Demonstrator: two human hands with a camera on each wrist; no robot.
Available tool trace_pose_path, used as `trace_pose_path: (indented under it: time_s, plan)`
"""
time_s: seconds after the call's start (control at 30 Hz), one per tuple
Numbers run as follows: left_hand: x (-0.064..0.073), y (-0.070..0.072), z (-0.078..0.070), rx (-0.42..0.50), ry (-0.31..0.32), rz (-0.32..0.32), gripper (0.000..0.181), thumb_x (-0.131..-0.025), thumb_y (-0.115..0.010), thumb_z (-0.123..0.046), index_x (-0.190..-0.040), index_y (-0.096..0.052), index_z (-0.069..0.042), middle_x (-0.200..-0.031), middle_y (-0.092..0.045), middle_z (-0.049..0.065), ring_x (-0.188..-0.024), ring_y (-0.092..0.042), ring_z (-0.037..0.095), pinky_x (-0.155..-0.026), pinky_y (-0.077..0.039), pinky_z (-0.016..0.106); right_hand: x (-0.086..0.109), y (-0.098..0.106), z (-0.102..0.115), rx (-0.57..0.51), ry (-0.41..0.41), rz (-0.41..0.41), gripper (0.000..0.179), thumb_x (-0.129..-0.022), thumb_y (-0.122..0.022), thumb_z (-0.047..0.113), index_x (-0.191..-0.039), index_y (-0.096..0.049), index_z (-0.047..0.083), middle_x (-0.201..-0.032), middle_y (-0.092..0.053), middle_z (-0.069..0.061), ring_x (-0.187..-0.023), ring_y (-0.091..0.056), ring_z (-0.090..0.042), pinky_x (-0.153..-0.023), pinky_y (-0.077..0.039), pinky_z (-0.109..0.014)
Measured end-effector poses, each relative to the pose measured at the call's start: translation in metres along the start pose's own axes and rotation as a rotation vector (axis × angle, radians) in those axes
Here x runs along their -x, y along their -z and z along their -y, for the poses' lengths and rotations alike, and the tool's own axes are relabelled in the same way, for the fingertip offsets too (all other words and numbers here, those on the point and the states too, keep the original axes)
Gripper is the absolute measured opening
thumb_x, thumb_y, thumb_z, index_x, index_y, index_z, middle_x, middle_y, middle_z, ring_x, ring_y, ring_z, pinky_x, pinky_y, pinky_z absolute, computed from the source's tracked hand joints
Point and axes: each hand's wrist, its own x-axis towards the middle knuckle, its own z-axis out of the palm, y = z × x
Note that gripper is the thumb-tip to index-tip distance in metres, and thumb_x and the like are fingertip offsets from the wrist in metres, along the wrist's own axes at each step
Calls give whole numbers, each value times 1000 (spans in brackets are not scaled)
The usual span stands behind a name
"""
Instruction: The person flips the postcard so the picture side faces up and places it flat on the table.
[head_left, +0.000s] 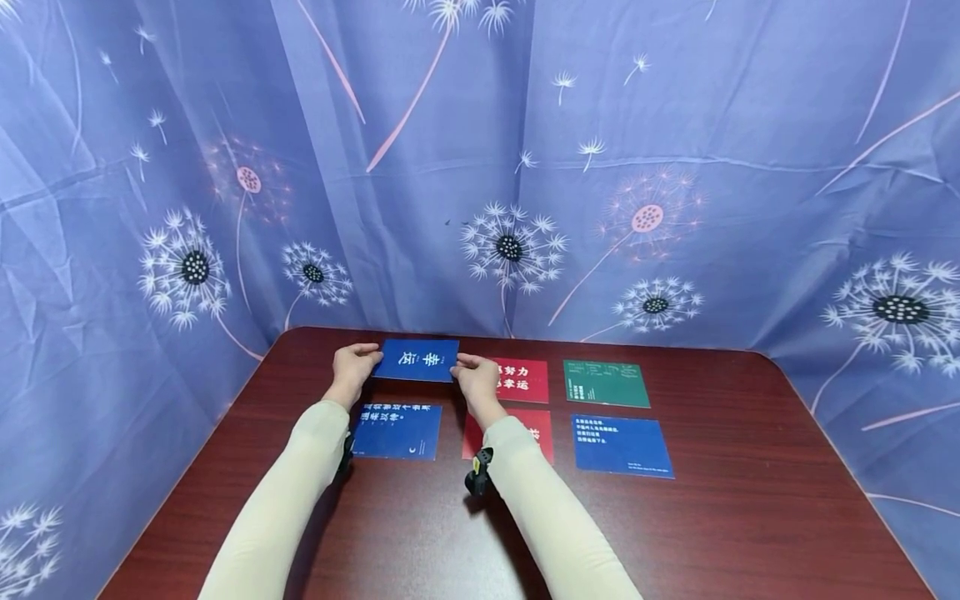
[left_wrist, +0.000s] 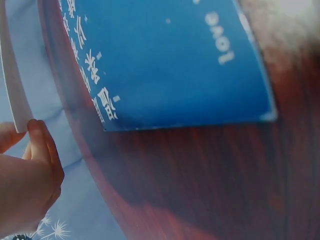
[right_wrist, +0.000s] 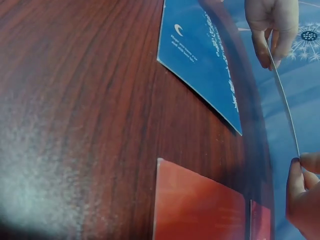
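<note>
A blue card (head_left: 417, 360) with two large white characters is held up at the back left of the table, its characters turned sideways in the head view. My left hand (head_left: 352, 372) pinches its left edge between thumb and fingers. At the opposite edge, my right hand (head_left: 477, 382) pinches it the same way. The right wrist view catches the card (right_wrist: 286, 102) nearly edge-on, slightly bowed and lifted off the tabletop. Just below it in the head view lies another blue card (head_left: 397, 432) with white writing. The right hand and sleeve partly cover two red cards (head_left: 525, 382).
Further right on the dark red wooden table (head_left: 720, 500) lie a green card (head_left: 607, 383) and, in front of it, a blue card (head_left: 624, 446). A blue curtain (head_left: 420, 250) with dandelion prints hangs along the table's back and sides.
</note>
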Motion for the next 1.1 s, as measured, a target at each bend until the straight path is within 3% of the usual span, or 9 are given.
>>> trace_pose_path:
  time_s: [0.13, 0.3, 0.47, 0.77, 0.93, 1.1]
  plan:
    - [-1, 2, 1, -30, 36, 40, 31, -90, -64, -7, -118, -65, 6, -129, -56, 25, -121, -51, 35, -102, -41, 43, 1, 0, -2, 31, -18, 15, 28, -83, -66, -9, -111, -69, -7, -102, -68, -23, -98, -64, -29, -82, -55, -32]
    - [-2, 2, 5, -39, 39, 98, 38, -88, -66, -5, -125, -61, 2, -133, -53, 24, -116, -54, 35, -100, -43, 43, 2, 0, -7, 32, -60, 51, 34, -83, -66, -9, -116, -67, -5, -94, -68, -19, -85, -64, -21, -76, -56, -30]
    - [-1, 2, 9, -111, 53, 138, 44, -88, -68, -8, -130, -58, -2, -133, -51, 25, -115, -54, 36, -98, -44, 45, 2, -1, -11, 61, -80, 73, 39, -81, -66, -10, -120, -65, -3, -86, -66, -14, -74, -60, -15, -72, -55, -28]
    - [1, 4, 13, -226, 37, 193, 51, -86, -71, -10, -133, -54, 0, -118, -58, 26, -102, -56, 34, -88, -48, 44, -1, -5, -20, 177, -30, 89, 43, -77, -68, -12, -119, -65, -5, -81, -65, -13, -71, -56, -13, -64, -50, -25]
    - [1, 2, 14, -305, -5, 176, 48, -86, -71, -9, -130, -56, 2, -118, -57, 26, -100, -56, 34, -87, -48, 44, -1, -7, -17, 324, 27, 88, 42, -75, -70, -9, -116, -66, -5, -79, -67, -12, -68, -55, -12, -62, -50, -26]
    - [1, 0, 14, -360, -35, 164, 48, -84, -71, -7, -128, -57, 5, -125, -55, 29, -111, -52, 39, -93, -46, 48, 0, -9, -15, 473, 79, 97, 39, -76, -73, -3, -115, -68, -4, -81, -70, -13, -71, -62, -16, -68, -54, -31]
